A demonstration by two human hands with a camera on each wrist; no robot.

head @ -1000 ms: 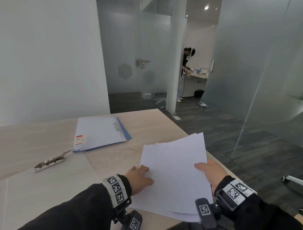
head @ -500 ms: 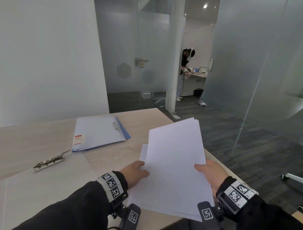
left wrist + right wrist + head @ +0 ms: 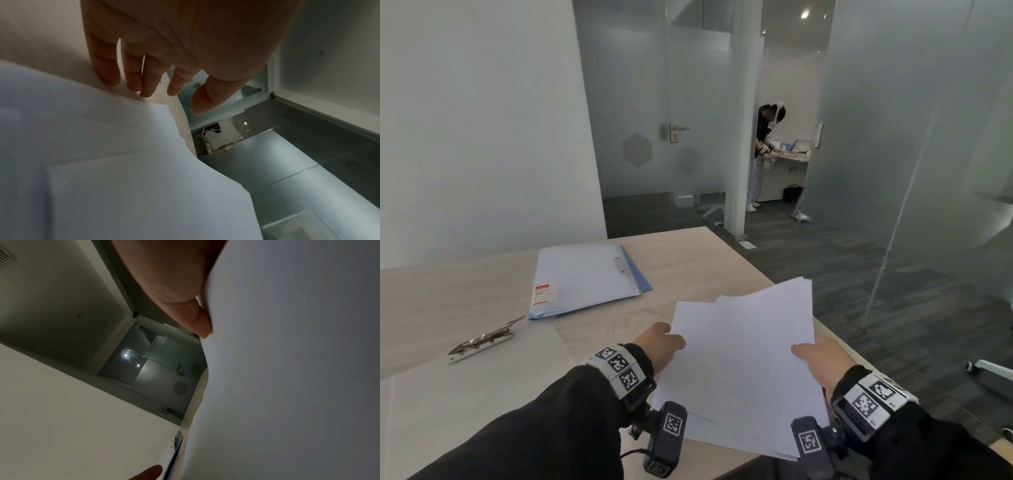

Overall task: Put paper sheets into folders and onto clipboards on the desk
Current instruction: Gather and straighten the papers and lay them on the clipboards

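A loose stack of white paper sheets hangs tilted over the near right corner of the wooden desk, its far edges fanned. My right hand pinches the stack's right edge; in the right wrist view its thumb presses on the paper and the fingers are hidden behind it. My left hand meets the left edge with straight fingers, the thumb apart from the sheets. A blue folder topped with white paper lies at the desk's middle. A clipboard with a metal clip lies near left.
The desk's right edge runs just under the stack, with dark floor beyond it. Frosted glass walls stand to the right and behind. A person works at a far desk. A chair base shows low on the right.
Half a second ago both hands held the stack raised and squared up; now it has dropped back lower and flatter, with its far edges fanned apart again.
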